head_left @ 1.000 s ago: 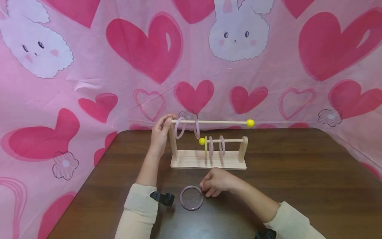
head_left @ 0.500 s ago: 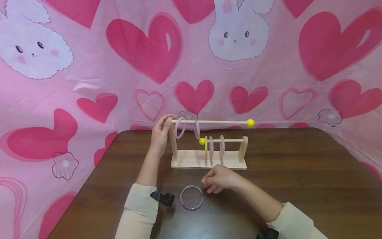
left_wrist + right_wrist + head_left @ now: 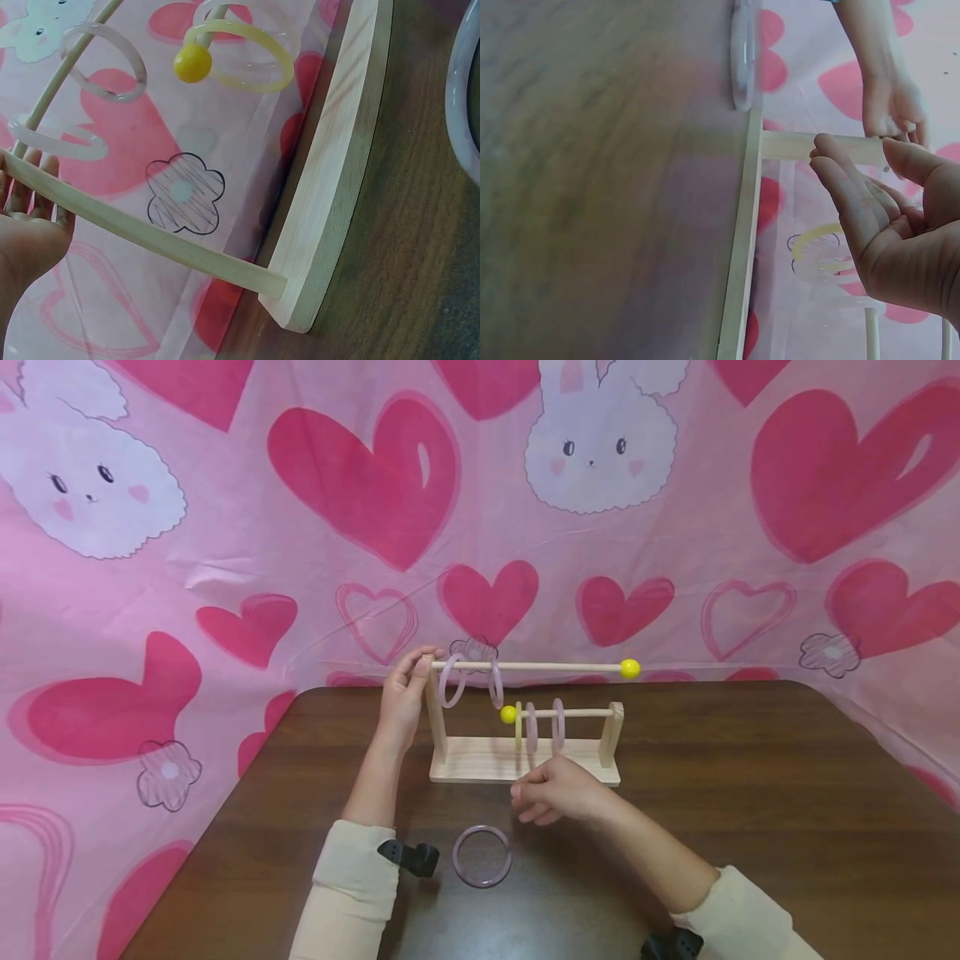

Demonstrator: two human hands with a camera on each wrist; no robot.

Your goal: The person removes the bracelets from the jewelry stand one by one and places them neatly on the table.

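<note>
A wooden ring rack [image 3: 480, 764] stands on the table, its tall left post [image 3: 435, 714] gripped near the top by my left hand [image 3: 402, 693]. Two pale purple rings hang on the long upper rod [image 3: 558, 667], close to that post. On the short lower rod are a yellow ring [image 3: 518, 739] and two pale purple rings [image 3: 558, 727]. My right hand [image 3: 561, 789] hovers at the rack's front edge; the right wrist view shows its loosely bent fingers [image 3: 847, 187] apart from the thumb, holding nothing. A purple ring [image 3: 482, 885] lies flat on the table, nearer me than the right hand.
Yellow balls cap the upper rod [image 3: 630, 668] and the lower rod [image 3: 507, 715]. Behind the brown wooden table [image 3: 750, 793] hangs a pink cloth [image 3: 480, 527] with hearts and rabbits. Both forearms wear dark wrist straps [image 3: 408, 857].
My right hand has moved away from the loose ring, forward toward the rack's base. The left hand keeps its grip on the post, and the rings have stayed in place.
</note>
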